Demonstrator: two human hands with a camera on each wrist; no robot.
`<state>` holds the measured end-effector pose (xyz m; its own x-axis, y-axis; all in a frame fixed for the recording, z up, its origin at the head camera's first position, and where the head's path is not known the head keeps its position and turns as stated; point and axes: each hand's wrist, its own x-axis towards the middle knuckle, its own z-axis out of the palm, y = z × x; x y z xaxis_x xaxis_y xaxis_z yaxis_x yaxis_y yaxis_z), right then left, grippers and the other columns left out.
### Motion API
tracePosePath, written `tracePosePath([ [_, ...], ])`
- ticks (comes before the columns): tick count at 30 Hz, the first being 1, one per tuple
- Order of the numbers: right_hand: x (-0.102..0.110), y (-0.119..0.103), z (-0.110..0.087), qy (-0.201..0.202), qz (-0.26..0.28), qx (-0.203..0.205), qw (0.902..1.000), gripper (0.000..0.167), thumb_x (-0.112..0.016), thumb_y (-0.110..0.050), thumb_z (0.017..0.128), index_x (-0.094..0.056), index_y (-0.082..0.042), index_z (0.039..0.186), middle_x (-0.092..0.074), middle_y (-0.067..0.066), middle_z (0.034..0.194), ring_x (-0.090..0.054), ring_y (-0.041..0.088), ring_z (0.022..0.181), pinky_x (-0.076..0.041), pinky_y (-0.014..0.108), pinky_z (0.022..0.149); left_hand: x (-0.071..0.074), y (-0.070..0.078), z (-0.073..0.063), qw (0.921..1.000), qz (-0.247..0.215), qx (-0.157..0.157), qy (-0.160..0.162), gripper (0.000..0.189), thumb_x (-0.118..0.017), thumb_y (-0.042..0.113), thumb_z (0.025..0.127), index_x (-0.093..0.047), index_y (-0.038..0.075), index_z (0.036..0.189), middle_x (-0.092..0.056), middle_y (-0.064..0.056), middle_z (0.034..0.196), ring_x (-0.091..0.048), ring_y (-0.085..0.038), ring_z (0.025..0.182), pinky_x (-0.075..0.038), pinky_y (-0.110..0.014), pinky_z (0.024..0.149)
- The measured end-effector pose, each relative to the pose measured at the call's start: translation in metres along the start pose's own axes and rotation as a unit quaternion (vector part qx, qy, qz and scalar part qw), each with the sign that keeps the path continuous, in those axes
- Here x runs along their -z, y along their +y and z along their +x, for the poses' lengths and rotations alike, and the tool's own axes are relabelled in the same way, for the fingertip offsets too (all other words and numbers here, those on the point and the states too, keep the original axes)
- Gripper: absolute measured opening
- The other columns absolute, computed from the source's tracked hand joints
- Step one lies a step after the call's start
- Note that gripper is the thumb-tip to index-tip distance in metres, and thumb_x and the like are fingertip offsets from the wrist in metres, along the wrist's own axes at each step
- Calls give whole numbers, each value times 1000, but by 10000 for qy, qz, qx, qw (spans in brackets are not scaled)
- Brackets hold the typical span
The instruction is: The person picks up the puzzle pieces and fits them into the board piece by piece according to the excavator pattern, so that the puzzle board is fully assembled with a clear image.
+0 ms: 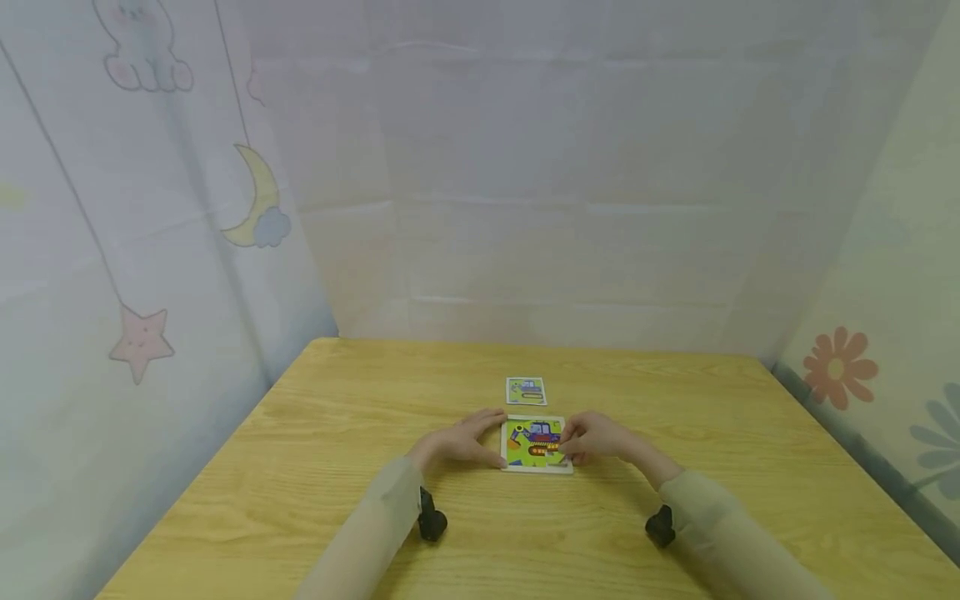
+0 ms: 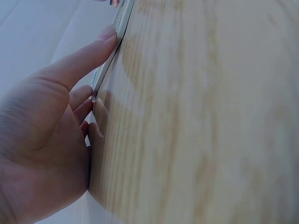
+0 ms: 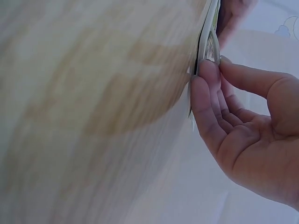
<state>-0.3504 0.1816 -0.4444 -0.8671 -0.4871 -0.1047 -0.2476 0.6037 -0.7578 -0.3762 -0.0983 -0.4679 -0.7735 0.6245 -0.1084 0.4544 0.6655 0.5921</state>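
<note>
A small jigsaw puzzle (image 1: 525,457) with a picture of a purple excavator on green lies in a white-rimmed tray (image 1: 534,470) on the table. My left hand (image 1: 465,439) rests against the tray's left side, its fingers stretched to the far corner and its thumb (image 2: 100,44) at the near one. At the right side, my right hand (image 1: 596,437) pinches a thin puzzle piece (image 3: 215,46) between thumb and fingertips. That piece tilts up from the tray in the right wrist view. A pale gap (image 1: 557,459) shows at the picture's lower right, beside my fingertips.
Just beyond the tray lies a small white-edged card (image 1: 526,391) with a similar excavator picture. The wooden table (image 1: 390,392) reaches back to a pale cloth (image 1: 525,250). Printed cloths hang along the left and right sides.
</note>
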Motion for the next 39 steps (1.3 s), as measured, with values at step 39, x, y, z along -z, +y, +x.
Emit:
tracePosePath([
  [39,-7,0,9,164,-117,-384,9991,13,-67,-14,86,-63,-2,84,-63,3,72,-57,13,62,-51,27,56,3,0,-2,10000,-74,-5,-8,84,-69,39,83,-24,14,150,-16,-6,157,-11,-29,145,-16,-54,114],
])
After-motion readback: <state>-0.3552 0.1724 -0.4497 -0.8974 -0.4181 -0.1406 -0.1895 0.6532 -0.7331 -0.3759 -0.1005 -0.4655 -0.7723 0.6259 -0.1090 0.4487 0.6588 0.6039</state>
